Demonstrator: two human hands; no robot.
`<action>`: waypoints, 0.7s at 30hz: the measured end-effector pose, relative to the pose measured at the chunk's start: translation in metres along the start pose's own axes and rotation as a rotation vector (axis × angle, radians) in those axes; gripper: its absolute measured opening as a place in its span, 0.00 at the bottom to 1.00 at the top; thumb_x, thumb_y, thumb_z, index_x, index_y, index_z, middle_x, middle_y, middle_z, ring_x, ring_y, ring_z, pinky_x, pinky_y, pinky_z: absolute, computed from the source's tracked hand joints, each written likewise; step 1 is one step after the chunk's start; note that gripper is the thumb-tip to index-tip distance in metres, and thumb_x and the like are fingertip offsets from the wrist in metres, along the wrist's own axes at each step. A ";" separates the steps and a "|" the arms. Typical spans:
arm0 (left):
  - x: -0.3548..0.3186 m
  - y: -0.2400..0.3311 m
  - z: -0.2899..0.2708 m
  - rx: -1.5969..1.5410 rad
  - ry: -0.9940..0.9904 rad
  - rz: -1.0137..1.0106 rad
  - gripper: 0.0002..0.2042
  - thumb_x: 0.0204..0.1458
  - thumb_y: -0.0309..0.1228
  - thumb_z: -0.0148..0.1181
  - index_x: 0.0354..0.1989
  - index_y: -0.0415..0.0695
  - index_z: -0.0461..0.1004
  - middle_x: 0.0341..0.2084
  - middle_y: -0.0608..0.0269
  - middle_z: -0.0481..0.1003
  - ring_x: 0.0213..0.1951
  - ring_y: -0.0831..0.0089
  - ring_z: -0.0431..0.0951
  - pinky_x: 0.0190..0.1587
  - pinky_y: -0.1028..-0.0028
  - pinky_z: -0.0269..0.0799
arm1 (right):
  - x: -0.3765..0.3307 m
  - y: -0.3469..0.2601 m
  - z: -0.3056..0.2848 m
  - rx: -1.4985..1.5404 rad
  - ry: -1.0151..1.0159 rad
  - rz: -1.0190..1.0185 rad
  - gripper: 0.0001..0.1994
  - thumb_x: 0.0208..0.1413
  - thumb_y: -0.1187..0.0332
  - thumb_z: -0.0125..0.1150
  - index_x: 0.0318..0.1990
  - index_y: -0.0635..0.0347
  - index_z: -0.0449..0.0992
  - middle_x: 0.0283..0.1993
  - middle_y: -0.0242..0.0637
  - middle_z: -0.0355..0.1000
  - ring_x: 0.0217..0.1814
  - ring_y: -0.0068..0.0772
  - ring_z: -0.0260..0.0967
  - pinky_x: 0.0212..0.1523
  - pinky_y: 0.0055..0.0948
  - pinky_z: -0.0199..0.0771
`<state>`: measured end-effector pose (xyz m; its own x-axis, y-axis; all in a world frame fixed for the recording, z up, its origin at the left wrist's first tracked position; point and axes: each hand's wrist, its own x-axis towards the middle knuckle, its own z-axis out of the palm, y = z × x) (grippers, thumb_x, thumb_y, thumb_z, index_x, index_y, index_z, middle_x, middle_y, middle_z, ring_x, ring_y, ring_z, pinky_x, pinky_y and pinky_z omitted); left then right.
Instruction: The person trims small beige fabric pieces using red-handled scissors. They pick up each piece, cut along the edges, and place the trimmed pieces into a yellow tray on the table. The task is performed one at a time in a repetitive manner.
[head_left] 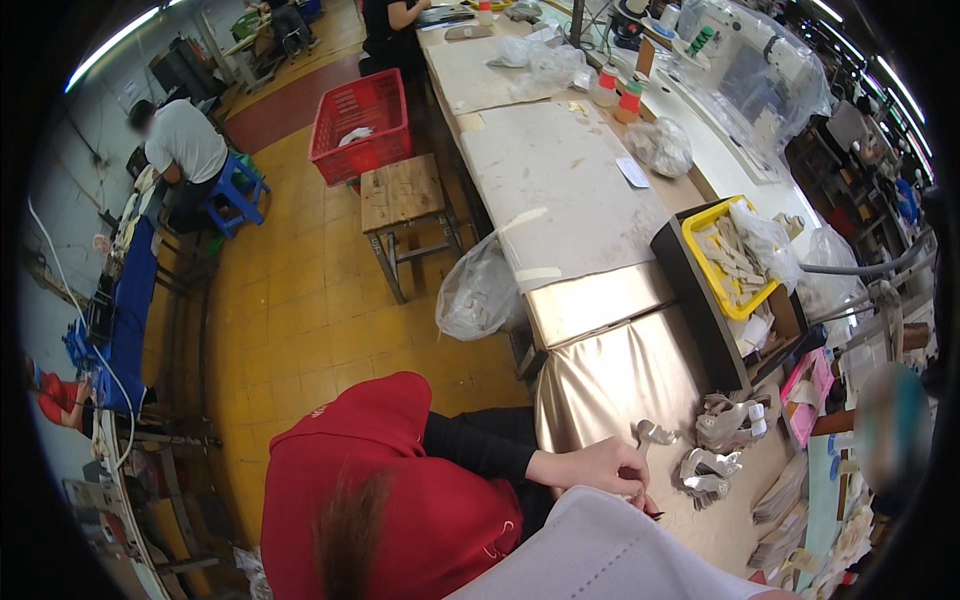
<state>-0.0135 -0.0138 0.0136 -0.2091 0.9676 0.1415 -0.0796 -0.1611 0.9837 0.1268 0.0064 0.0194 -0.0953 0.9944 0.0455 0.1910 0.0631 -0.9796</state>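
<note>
My left hand (600, 468) reaches over the near part of the bench from a black sleeve. Its fingers are bent and pressed together in a pinch. A small dark tip shows at them, but what they hold is too hidden to name. Pale grey fabric (610, 550) with a dotted line covers the area below this hand, so my right hand does not show. Beside the fingers lie shiny silvery-white strips (708, 470), a small beige curved piece (655, 433) and a bundle of grey-beige strips (728, 420). Gold sheet material (610, 385) drapes over the bench behind the hand.
A black box (700, 310) with a yellow tray (690, 235) of beige pieces stands on the bench. Plastic-covered sewing machines (770, 70) line the right. Stacked beige pieces (780, 490) lie at lower right. A wooden stool (403, 190) and red crate (345, 115) stand on the floor. Other people sit farther off.
</note>
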 end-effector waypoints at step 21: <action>-0.005 0.019 0.005 -0.220 -0.109 -0.375 0.09 0.63 0.23 0.52 0.41 0.33 0.78 0.34 0.61 0.80 0.40 0.78 0.79 0.46 0.77 0.75 | -0.017 0.001 -0.021 0.235 0.012 0.141 0.03 0.59 0.79 0.61 0.38 0.69 0.80 0.32 0.29 0.77 0.34 0.15 0.71 0.36 0.15 0.70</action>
<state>-0.0093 -0.0213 0.0323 -0.0235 0.9798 -0.1984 -0.3380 0.1790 0.9240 0.1496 -0.0083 0.0220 -0.0720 0.9930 -0.0939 -0.0301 -0.0962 -0.9949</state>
